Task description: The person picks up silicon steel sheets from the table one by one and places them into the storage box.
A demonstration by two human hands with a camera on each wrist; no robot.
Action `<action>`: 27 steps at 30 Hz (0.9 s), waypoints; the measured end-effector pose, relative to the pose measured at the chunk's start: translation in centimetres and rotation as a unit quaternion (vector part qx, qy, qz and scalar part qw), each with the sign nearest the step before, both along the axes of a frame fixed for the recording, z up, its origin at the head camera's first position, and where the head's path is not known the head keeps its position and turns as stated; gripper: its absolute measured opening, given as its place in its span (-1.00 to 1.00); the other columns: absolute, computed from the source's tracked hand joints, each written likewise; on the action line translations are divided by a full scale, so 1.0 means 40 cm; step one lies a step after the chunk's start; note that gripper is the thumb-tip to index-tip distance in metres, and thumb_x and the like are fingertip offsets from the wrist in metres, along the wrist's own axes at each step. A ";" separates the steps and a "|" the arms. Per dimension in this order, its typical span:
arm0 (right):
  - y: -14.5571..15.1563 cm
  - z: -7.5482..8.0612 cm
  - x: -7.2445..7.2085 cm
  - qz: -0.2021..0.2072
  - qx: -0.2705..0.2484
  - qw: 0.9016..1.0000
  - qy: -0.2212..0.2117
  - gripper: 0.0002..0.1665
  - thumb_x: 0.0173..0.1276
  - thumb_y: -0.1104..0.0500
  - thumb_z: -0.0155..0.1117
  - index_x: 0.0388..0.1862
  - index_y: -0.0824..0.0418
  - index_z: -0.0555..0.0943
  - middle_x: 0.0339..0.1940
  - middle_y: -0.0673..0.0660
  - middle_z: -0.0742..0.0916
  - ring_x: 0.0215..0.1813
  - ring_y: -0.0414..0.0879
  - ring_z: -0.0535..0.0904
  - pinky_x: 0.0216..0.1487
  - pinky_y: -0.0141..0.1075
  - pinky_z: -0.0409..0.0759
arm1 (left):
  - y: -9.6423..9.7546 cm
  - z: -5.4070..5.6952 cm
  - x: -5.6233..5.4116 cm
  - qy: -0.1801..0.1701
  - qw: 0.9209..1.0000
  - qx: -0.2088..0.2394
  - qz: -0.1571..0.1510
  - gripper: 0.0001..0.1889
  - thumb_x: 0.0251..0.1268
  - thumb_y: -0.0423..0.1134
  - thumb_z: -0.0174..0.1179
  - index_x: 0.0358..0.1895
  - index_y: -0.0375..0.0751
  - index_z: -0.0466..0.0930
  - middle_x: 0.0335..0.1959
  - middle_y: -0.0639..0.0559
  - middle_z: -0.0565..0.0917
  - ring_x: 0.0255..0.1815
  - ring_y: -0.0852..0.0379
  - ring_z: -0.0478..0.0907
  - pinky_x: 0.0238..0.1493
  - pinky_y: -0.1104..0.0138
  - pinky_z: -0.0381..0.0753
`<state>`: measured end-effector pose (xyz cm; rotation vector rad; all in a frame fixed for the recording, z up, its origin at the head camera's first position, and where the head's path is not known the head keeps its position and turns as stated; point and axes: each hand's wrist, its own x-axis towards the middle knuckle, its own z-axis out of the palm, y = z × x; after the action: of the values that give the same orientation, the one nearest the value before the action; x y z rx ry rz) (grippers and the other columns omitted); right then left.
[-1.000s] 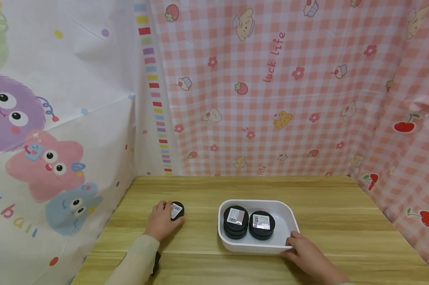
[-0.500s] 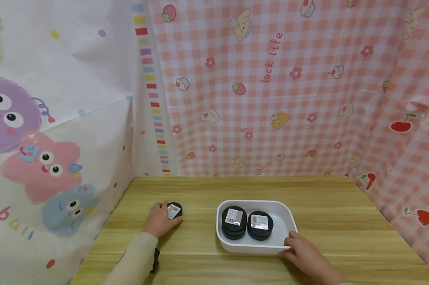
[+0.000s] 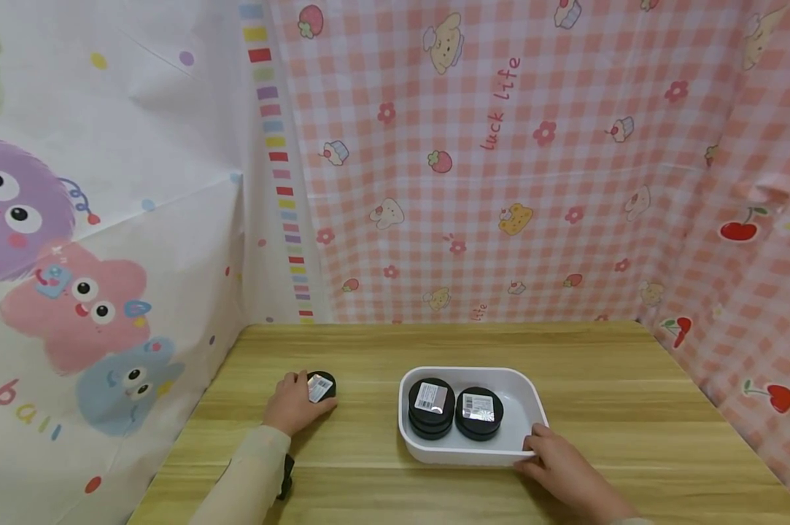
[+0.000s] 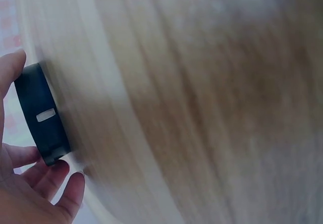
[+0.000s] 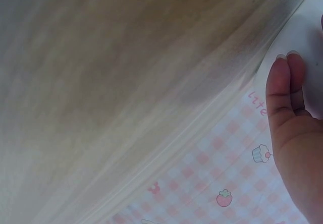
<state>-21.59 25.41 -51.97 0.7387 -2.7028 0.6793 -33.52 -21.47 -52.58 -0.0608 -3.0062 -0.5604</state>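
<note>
On the left of the table, my left hand (image 3: 291,403) holds a flat round black container (image 3: 321,387) with a white barcode label on top. The left wrist view shows the thumb at one end of the black container (image 4: 43,114) and the fingers at the other. A white rectangular tray (image 3: 473,457) stands to the right. My right hand (image 3: 561,467) grips its near right corner, thumb outside and fingers over the rim. Inside the tray, similar round black containers sit in a left stack (image 3: 431,408) and a right stack (image 3: 479,413), with barcode labels facing up.
The wood-grain table (image 3: 368,350) ends at a pink checked cloth (image 3: 473,182) at the back. White patterned sheeting (image 3: 191,255) borders its left side, and checked cloth with cherries (image 3: 749,306) its right. A black strap (image 3: 287,477) is at the left wrist.
Both hands keep their hold on the black container and the tray corner. The whole head view has shifted slightly; the things stay in place on the table.
</note>
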 end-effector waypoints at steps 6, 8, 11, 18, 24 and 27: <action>0.001 -0.006 -0.004 0.001 0.003 1.000 0.006 -0.76 0.16 0.10 0.54 -0.47 0.06 0.59 -0.42 -0.16 0.42 -0.40 -0.40 0.33 -0.38 -0.36 0.44 | -0.001 0.000 0.001 0.001 1.000 0.003 0.004 0.06 0.12 0.28 0.38 0.43 -0.53 0.25 0.17 -0.45 0.47 0.08 -0.31 0.50 0.04 -0.15 0.57; 0.002 -0.007 -0.005 0.000 0.003 1.000 0.008 -0.76 0.16 0.10 0.54 -0.47 0.06 0.59 -0.42 -0.17 0.43 -0.40 -0.41 0.33 -0.38 -0.37 0.44 | -0.002 -0.002 -0.001 0.001 1.000 0.002 0.006 0.06 0.12 0.28 0.38 0.42 -0.53 0.26 0.16 -0.44 0.48 0.07 -0.30 0.50 0.03 -0.15 0.57; 0.002 -0.008 -0.005 0.000 0.001 1.000 0.012 -0.77 0.15 0.11 0.55 -0.47 0.05 0.59 -0.42 -0.18 0.42 -0.39 -0.42 0.32 -0.38 -0.37 0.43 | -0.002 -0.004 -0.003 0.001 1.000 0.001 0.007 0.06 0.11 0.29 0.38 0.42 -0.53 0.26 0.15 -0.44 0.48 0.07 -0.29 0.51 0.03 -0.15 0.58; 0.002 -0.007 -0.006 0.001 0.002 1.000 0.019 -0.77 0.15 0.11 0.54 -0.46 0.07 0.59 -0.42 -0.17 0.42 -0.40 -0.41 0.32 -0.38 -0.37 0.43 | 0.002 0.003 -0.002 -0.004 1.000 0.010 0.009 0.03 0.16 0.26 0.35 0.41 -0.56 0.26 0.17 -0.46 0.47 0.07 -0.29 0.50 0.07 -0.14 0.56; 0.003 -0.007 -0.005 -0.002 0.007 1.000 0.006 -0.77 0.16 0.10 0.54 -0.45 0.09 0.60 -0.41 -0.16 0.43 -0.40 -0.40 0.33 -0.38 -0.36 0.44 | 0.003 0.006 0.003 -0.004 1.000 0.017 0.003 0.02 0.17 0.23 0.36 0.40 -0.59 0.25 0.21 -0.48 0.44 0.14 -0.33 0.48 0.12 -0.16 0.54; 0.003 -0.006 -0.004 -0.003 0.007 1.000 0.004 -0.78 0.17 0.10 0.54 -0.45 0.08 0.61 -0.42 -0.16 0.42 -0.40 -0.40 0.33 -0.38 -0.37 0.43 | 0.004 0.005 0.001 -0.004 1.000 0.028 0.002 0.03 0.18 0.24 0.36 0.41 -0.58 0.23 0.23 -0.48 0.43 0.16 -0.32 0.46 0.15 -0.15 0.53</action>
<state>-21.76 25.54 -52.19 0.7346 -2.7036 0.6559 -33.49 -21.32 -52.39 -0.0489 -2.9954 -0.6440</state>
